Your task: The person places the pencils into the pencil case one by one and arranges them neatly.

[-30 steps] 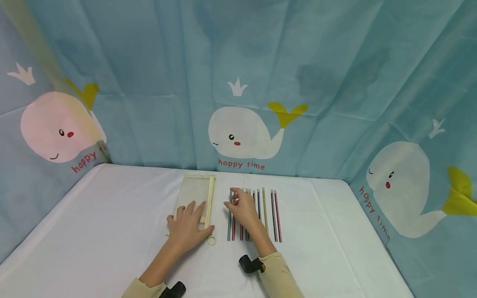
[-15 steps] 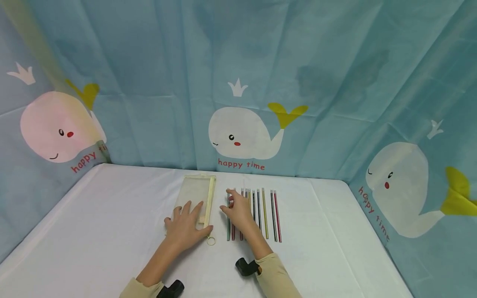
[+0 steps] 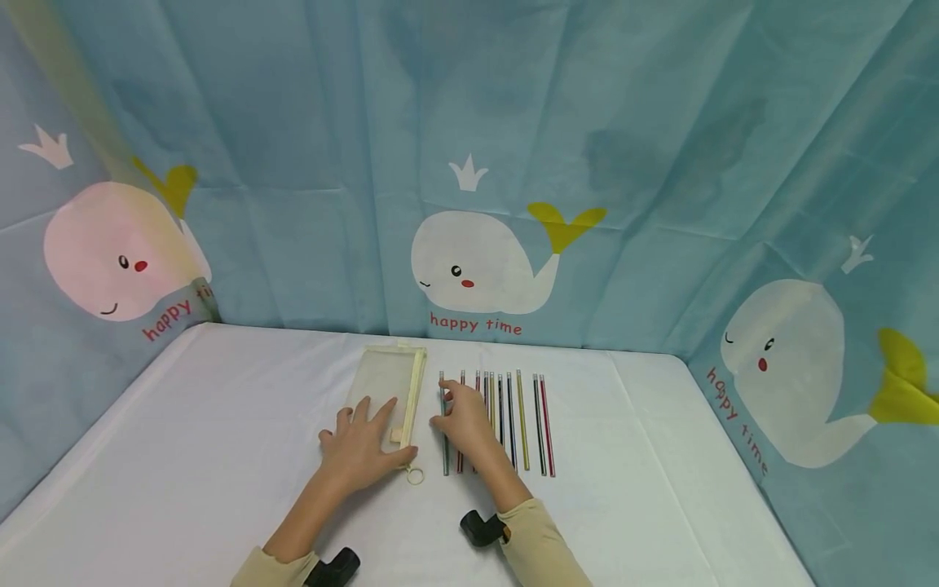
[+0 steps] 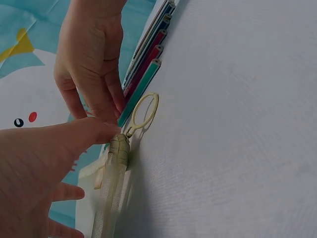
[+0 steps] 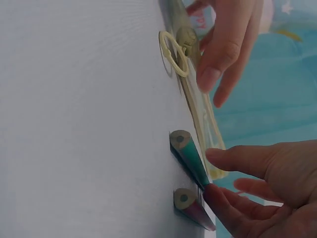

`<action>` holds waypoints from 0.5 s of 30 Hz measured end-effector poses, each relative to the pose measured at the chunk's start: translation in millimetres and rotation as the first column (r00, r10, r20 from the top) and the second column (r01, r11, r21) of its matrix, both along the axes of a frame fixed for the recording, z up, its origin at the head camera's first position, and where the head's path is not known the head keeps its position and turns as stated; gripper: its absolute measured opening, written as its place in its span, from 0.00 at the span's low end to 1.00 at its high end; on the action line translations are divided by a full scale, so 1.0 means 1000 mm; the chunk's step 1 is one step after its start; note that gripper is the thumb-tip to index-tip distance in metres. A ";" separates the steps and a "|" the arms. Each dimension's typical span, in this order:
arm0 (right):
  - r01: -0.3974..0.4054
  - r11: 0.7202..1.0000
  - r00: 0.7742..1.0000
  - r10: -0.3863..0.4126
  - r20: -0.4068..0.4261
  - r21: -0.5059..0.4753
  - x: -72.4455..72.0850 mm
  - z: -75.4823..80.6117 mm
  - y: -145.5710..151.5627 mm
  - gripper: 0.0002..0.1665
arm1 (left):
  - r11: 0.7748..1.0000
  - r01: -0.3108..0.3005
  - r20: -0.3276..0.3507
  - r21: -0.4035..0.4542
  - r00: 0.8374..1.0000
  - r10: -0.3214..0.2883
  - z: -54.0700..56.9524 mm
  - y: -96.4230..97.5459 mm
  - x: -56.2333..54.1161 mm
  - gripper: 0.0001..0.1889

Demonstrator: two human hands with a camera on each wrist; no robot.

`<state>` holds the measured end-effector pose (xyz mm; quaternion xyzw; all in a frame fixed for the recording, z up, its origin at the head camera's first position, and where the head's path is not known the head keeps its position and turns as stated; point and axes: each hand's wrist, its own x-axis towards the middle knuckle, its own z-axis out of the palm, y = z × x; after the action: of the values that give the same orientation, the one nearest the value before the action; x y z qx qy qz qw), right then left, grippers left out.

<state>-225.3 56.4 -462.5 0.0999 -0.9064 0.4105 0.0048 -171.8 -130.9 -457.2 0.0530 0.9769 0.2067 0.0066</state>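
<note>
A pale translucent zip pencil pouch [image 3: 385, 375] lies flat on the table, its cream zipper [image 3: 414, 391] on the right side and a ring pull [image 4: 145, 110] at the near end. My left hand [image 3: 359, 452] rests on the pouch's near part with fingers spread, thumb by the zipper end. Just right of it, my right hand [image 3: 469, 424] touches the green pencil [image 5: 191, 156] with a fingertip. Its thumb stands on the pencil's other side, with a gap visible between thumb and finger in the right wrist view. The red pencil [image 3: 460, 462] lies beside, partly hidden by that hand.
Several more pencils lie roughly parallel to the right, including a yellow one [image 3: 522, 424], a dark one [image 3: 539, 424] and a red one at the row's right end [image 3: 548, 424]. A white cloth covers the table [image 3: 660, 489]. A blue whale-print curtain [image 3: 330, 244] hangs behind.
My right hand has moved left and slightly nearer, and the green pencil has shifted left toward the pouch, away from the red pencil. My left hand has shifted slightly left on the pouch.
</note>
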 end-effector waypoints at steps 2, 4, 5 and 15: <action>0.001 1.000 1.000 -0.001 0.004 0.018 0.000 0.000 -0.002 0.35 | 1.000 -0.001 0.010 -0.001 1.000 0.001 0.001 0.000 0.000 0.49; 0.003 0.999 1.000 -0.003 0.001 0.037 0.000 -0.001 -0.003 0.36 | 1.000 -0.003 0.017 -0.002 1.000 0.003 0.001 0.000 0.001 0.49; 0.005 0.999 1.000 -0.005 0.002 0.046 0.000 -0.001 -0.004 0.36 | 1.000 -0.003 0.017 -0.002 1.000 0.003 0.001 0.000 0.001 0.49; 0.020 0.998 1.000 -0.021 0.020 0.057 0.000 0.000 -0.007 0.31 | 1.000 -0.005 0.027 0.007 1.000 0.005 -0.001 -0.001 0.001 0.50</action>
<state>-225.1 49.9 -462.6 0.0865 -0.9187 0.3854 -0.0029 -170.4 -131.4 -458.1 0.0476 0.9761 0.2109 0.0192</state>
